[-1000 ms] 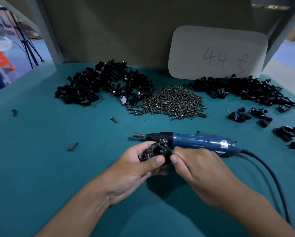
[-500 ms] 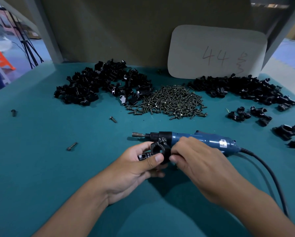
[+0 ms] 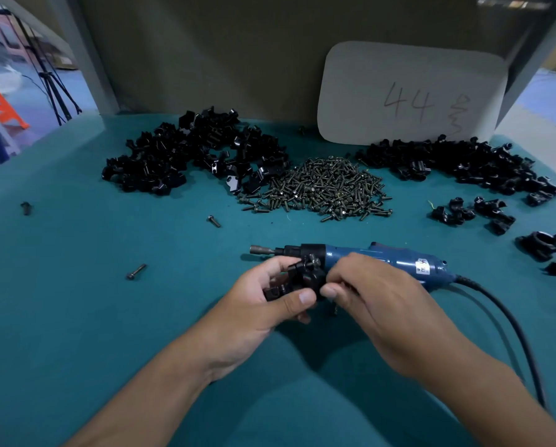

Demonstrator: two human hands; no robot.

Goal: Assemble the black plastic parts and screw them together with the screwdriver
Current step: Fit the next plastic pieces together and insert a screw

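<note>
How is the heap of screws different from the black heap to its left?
The screw heap is dull metal, made of thin small pieces, and sits mid-table. The black parts heap is glossy black, made of chunkier pieces, and spreads wider toward the left. Both lie loose on the teal table, touching at their edges.

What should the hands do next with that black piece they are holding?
Probably the right hand should let go and pick up the blue screwdriver lying just behind it. Both hands grip the black plastic part, and a screw seems to sit on top of it already, not yet driven. The left hand can keep the part steady.
</note>
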